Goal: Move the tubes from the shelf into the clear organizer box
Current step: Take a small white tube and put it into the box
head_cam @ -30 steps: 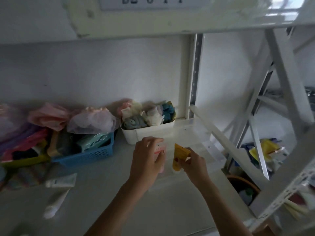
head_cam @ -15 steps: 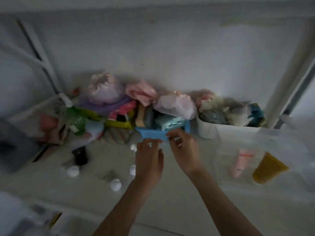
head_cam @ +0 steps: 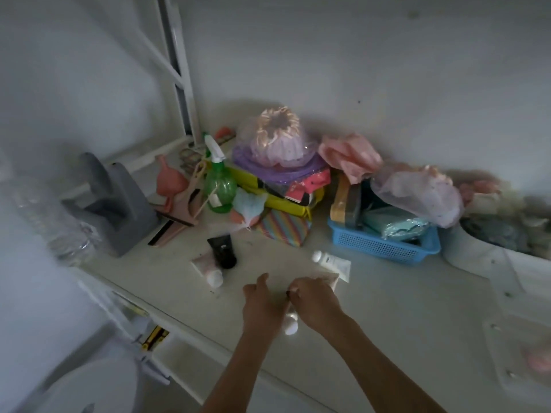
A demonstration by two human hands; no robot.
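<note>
- Tubes lie loose on the shelf (head_cam: 387, 308), which is why I reach down here: a white tube (head_cam: 290, 321) sits under my hands near the front edge, its round cap pointing toward that edge.
- My right hand (head_cam: 316, 302) curls over its upper end, fingers drawn together as if pinching it; the blur keeps me from telling whether the grip is closed.
- My left hand (head_cam: 262, 305) lies beside it, thumb raised and fingers bent down, touching or nearly touching the same tube, probably to steady it.
- A second white tube (head_cam: 332, 262) rests just behind my right hand, in front of the blue basket (head_cam: 384, 248).
- Toward the left end, a black tube (head_cam: 223, 251) and a pink tube (head_cam: 207, 268) lie touching each other.
- The clear organizer box (head_cam: 518, 350) waits at the right end of the shelf, well apart, with something pink inside already.
- I judge several tubes remain to carry across.
</note>
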